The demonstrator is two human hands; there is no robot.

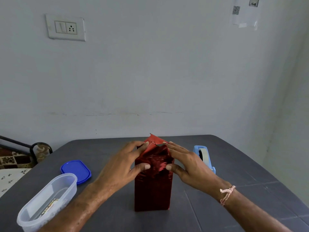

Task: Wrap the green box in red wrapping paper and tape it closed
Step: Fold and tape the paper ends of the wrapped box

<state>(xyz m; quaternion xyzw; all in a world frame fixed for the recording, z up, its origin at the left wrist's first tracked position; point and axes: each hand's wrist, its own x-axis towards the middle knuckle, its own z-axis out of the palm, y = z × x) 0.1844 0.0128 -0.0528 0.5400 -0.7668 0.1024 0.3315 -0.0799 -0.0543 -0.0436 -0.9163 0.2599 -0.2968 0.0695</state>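
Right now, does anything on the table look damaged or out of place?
Yes. The red wrapping paper is crumpled at its top end, with a notched flap sticking up. The blue lid lies off, beside the clear container.

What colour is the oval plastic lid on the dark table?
Bright blue. The oval plastic lid shows best in the head view.

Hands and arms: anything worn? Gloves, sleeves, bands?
No gloves or sleeves in view. The left hand wears nothing, and no rings show. The right hand has a pale pink knotted thread tied round its wrist.
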